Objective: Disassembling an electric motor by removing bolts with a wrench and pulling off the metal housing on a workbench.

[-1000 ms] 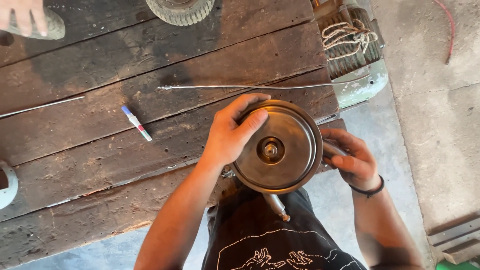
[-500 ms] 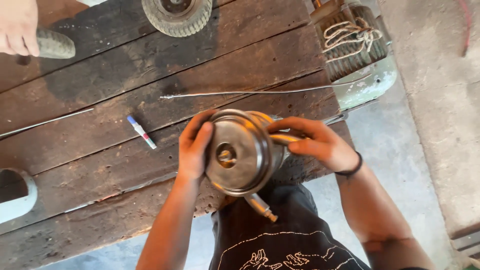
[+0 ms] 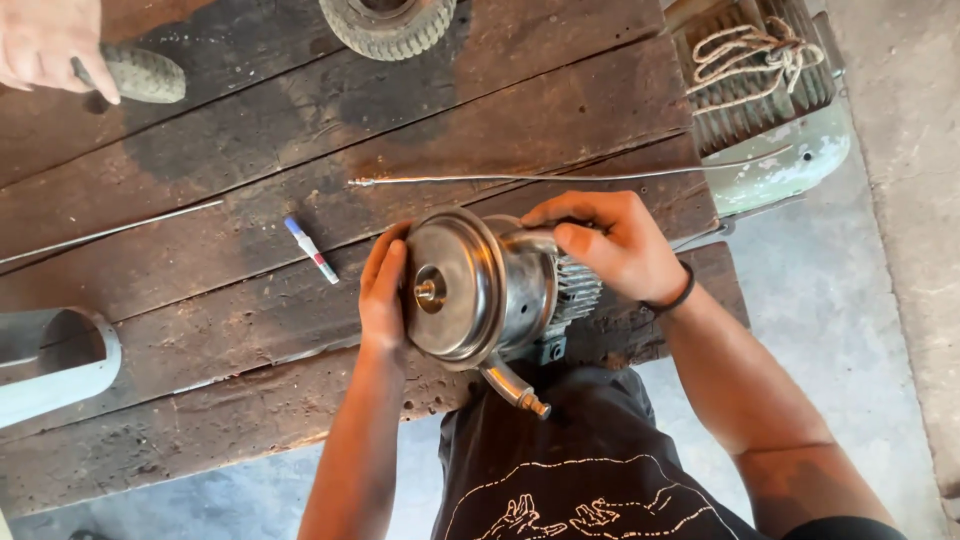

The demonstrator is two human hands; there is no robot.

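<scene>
pump (image 3: 480,290) on bench (image 3: 250,400) edge | marker (image 3: 311,250) left of it | rod (image 3: 560,177) behind it

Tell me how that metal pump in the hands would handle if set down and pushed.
The pump is probably heavy for its size: all metal, and both the left hand and right hand hold it. Its polished round cover looks slippery. The round body might roll, though the spout sticking out would likely stop it.
</scene>
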